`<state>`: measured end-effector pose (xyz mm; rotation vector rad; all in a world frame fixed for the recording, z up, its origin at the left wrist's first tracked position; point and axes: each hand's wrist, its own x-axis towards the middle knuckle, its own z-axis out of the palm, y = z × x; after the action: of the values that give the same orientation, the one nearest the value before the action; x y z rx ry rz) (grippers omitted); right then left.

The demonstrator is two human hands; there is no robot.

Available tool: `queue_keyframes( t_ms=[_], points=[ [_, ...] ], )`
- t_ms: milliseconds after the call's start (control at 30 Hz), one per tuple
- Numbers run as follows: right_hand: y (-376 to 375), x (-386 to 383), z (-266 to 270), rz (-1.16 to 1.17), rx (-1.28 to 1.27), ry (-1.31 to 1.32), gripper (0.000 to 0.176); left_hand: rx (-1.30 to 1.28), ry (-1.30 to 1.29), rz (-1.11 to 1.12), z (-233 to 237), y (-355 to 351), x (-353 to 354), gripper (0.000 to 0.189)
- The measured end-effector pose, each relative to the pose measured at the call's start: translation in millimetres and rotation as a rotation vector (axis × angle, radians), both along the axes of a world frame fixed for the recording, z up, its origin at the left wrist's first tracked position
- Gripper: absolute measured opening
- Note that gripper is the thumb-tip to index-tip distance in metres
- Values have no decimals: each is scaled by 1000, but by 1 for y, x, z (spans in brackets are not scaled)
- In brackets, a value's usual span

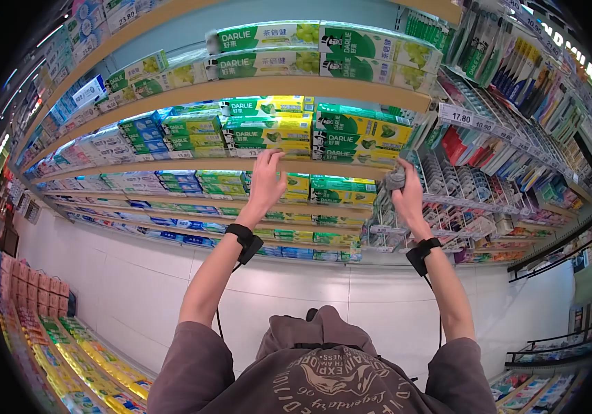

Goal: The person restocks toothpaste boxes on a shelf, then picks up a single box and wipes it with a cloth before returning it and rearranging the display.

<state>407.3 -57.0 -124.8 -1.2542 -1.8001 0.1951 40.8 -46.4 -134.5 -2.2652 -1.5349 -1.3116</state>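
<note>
My left hand (pixel 267 183) reaches up to the front edge of a wooden shelf (pixel 292 166), its fingers at the edge beside a price label and its thumb apart. Just above it stand stacked green and yellow toothpaste boxes (pixel 268 136) marked DARLIE. My right hand (pixel 409 196) is closed round a crumpled grey cloth (pixel 396 179), close to the right end of the same shelf. More green and yellow toothpaste boxes (pixel 358 141) stand above and left of the cloth. Both wrists wear black straps with small boxes and cables.
Above, another shelf holds green and white toothpaste boxes (pixel 268 63). Racks of toothbrushes (pixel 485 138) hang to the right, with a price tag (pixel 461 117) in front. Lower shelves carry more boxes. Pale floor tiles (pixel 137 265) lie below, and yellow packs (pixel 96 359) line the lower left.
</note>
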Motion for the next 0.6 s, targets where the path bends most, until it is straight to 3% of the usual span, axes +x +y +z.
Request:
queue_keyframes(
  t_ms=[100, 167, 200, 267, 367, 467, 500, 600],
  points=[
    [7, 11, 26, -73, 87, 125, 57, 15, -76, -109, 38, 4, 18, 37],
    [7, 18, 50, -85, -3, 322, 50, 25, -119, -142, 60, 14, 31, 39],
    [14, 23, 54, -129, 68, 312, 40, 52, -113, -171, 70, 22, 38, 39],
    [25, 24, 59, -120, 138, 343, 36, 85, -106, -200, 86, 37, 49, 40],
    [39, 26, 73, -115, 154, 373, 36, 120, 65, -209, 98, 55, 63, 41],
    [44, 18, 92, -197, 262, -45, 39, 20, 193, -224, 108, 65, 74, 46],
    [43, 16, 96, -203, 265, -43, 39, 24, 195, -229, 110, 69, 77, 46],
    [47, 13, 104, -150, 182, -343, 58, 11, 255, -197, 104, 82, 82, 47]
  ],
)
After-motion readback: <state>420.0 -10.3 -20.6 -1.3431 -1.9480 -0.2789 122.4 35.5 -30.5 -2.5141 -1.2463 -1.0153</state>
